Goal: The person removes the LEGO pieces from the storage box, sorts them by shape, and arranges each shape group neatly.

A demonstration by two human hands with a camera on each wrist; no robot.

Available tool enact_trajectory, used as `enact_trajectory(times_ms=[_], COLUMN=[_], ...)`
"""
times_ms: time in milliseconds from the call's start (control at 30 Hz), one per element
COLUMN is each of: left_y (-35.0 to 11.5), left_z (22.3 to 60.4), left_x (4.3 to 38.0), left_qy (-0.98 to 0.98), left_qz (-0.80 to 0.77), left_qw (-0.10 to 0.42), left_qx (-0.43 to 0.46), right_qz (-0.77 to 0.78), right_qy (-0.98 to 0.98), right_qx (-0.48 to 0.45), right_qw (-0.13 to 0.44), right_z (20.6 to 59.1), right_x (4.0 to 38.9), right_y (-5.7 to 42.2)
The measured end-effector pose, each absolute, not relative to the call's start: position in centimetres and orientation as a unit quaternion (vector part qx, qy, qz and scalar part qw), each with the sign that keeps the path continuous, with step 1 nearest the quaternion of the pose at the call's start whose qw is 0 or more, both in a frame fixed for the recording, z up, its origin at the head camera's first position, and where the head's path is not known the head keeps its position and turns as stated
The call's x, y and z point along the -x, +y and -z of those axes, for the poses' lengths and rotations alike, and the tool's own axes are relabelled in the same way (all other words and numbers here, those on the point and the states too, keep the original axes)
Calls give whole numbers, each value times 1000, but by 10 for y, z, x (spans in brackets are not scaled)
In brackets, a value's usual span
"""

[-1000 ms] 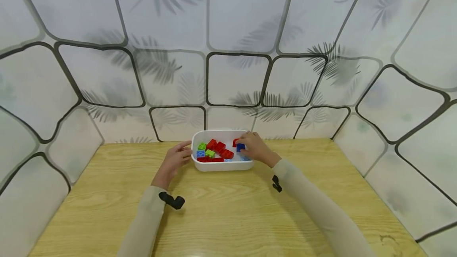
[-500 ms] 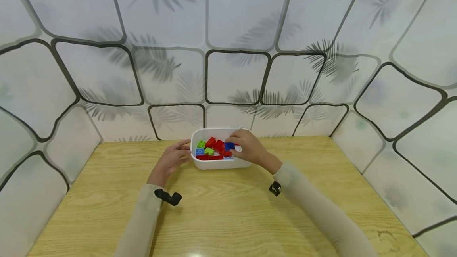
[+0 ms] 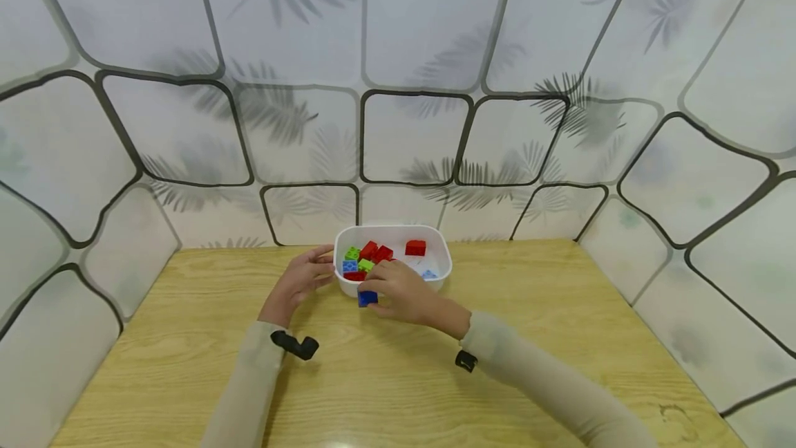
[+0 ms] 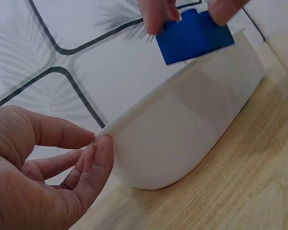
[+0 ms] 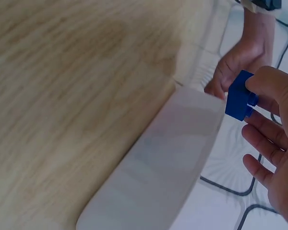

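White box (image 4: 182, 115) meets relaxed left hand (image 3: 298, 282); right hand (image 3: 404, 290) pinches blue brick (image 5: 239, 96) just outside front rim (image 4: 150, 97).

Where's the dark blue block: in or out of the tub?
Out: the right hand pinches the block in front of the tub.

Blue brick (image 4: 194, 40) near white tub (image 4: 182, 117), wooden table (image 4: 259, 153) beneath
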State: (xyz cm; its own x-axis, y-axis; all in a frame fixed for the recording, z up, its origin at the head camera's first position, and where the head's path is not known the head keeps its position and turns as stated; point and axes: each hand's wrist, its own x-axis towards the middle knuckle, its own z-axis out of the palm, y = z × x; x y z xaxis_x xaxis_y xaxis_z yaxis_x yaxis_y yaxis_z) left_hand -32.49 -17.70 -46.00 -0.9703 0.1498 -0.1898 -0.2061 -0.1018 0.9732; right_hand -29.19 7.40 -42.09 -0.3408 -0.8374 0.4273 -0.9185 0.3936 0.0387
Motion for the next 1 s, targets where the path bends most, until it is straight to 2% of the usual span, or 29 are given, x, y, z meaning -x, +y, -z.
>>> enact_trajectory(times_ms=[133, 733, 1000], left_y=[-176, -173, -174], left_z=[459, 459, 459], left_x=[324, 321, 321], left_qy=[660, 659, 664], left_qz=[-742, -742, -738], left_qw=[116, 120, 115], left_qx=[22, 33, 32], right_qz=[-80, 37, 41], right_qy=[-824, -830, -833], right_qx=[-537, -548, -544], right_qw=[163, 92, 93], right_z=[426, 447, 455], right_x=[286, 273, 279], right_y=[67, 52, 46])
